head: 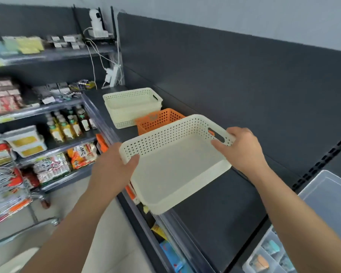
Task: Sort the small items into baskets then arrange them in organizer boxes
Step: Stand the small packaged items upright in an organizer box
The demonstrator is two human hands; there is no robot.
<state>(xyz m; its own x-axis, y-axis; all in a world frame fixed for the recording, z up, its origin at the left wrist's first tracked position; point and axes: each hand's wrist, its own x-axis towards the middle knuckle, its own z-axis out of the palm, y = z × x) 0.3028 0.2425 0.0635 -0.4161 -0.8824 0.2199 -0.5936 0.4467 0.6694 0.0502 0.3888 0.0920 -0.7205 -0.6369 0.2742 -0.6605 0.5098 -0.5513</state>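
Observation:
I hold an empty cream perforated basket (177, 164) tilted above the dark shelf top (220, 203). My left hand (114, 168) grips its near left rim with the thumb inside. At the far right end my right hand (242, 148) grips the rim by the handle slot. Behind it sits an orange perforated basket (158, 121), and farther back a stack of cream baskets (130, 105). A clear organizer box (268, 255) with compartments and small items shows at the lower right.
A translucent lid or bin (329, 200) lies at the right edge. Shelves on the left carry bottles (71, 123) and snack packets (67, 160). A white camera (96, 22) and power strip (113, 75) with cables sit at the back corner. A wire cart (6, 190) stands at far left.

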